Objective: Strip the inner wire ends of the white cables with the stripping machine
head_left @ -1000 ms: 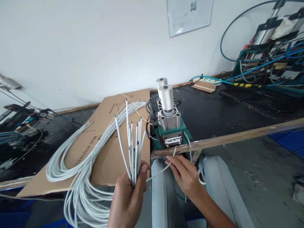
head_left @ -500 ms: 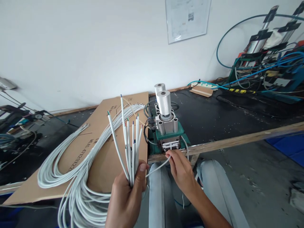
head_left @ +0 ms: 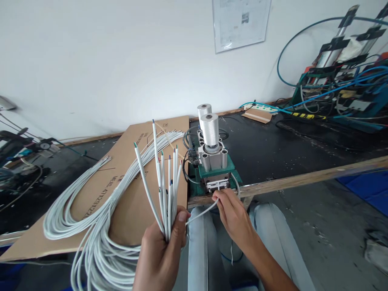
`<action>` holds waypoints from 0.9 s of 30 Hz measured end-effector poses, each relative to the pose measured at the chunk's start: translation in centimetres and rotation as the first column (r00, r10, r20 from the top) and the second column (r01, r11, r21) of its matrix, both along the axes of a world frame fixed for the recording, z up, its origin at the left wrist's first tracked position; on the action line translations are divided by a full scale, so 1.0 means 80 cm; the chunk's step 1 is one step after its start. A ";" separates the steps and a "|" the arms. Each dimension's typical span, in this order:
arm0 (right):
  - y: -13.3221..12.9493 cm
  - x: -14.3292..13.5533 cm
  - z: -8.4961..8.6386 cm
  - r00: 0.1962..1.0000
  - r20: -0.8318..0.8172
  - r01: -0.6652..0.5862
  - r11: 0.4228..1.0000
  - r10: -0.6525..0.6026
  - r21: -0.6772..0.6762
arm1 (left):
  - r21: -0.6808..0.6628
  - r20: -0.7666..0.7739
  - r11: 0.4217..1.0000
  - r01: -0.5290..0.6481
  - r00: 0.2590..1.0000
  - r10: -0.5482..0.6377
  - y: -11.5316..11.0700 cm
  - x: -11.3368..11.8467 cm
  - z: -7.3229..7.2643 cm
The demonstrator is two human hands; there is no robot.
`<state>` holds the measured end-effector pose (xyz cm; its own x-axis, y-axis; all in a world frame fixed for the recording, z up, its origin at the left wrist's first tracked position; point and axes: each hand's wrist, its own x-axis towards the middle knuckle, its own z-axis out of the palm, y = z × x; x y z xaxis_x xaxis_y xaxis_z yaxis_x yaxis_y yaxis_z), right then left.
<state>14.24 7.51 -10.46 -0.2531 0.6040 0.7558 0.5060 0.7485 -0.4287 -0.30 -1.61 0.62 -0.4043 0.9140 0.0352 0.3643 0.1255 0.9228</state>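
"What do your hands hold?"

"Your left hand (head_left: 163, 242) clenches a cable bunch (head_left: 168, 226); your right hand (head_left: 232, 214) pinches one cable (head_left: 201, 214), its end at the press (head_left: 214, 161), by the worktop's (head_left: 273, 149) front edge."

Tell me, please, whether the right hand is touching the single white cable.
Touching. The head view shows the right hand pinching the single white cable, which comes out on both sides of the grip.
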 end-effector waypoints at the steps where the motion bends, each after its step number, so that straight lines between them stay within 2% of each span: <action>1: 0.001 0.001 0.001 1.000 0.004 -0.006 1.000 0.006 0.001 | 0.007 -0.001 1.000 -0.002 1.000 0.002 0.000 0.000 0.000; 9: 0.007 0.013 0.004 0.997 0.020 -0.070 0.998 0.070 0.008 | 0.018 -0.061 1.000 -0.008 0.998 0.010 -0.001 0.002 -0.004; 20: 0.012 0.017 0.000 0.994 0.019 -0.109 0.993 0.110 -0.045 | 0.007 -0.019 1.000 -0.019 1.000 0.019 -0.004 0.003 -0.003; 27: 0.011 0.017 -0.004 0.991 0.011 -0.129 0.990 0.130 -0.050 | 0.025 -0.046 1.000 -0.018 0.999 0.019 -0.005 0.002 -0.004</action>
<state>15.60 8.39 -10.76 -0.3420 0.6016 0.7219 0.4122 0.7864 -0.4601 -0.16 -1.97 0.34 -0.4184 0.9050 0.0769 0.4041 0.1097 0.9081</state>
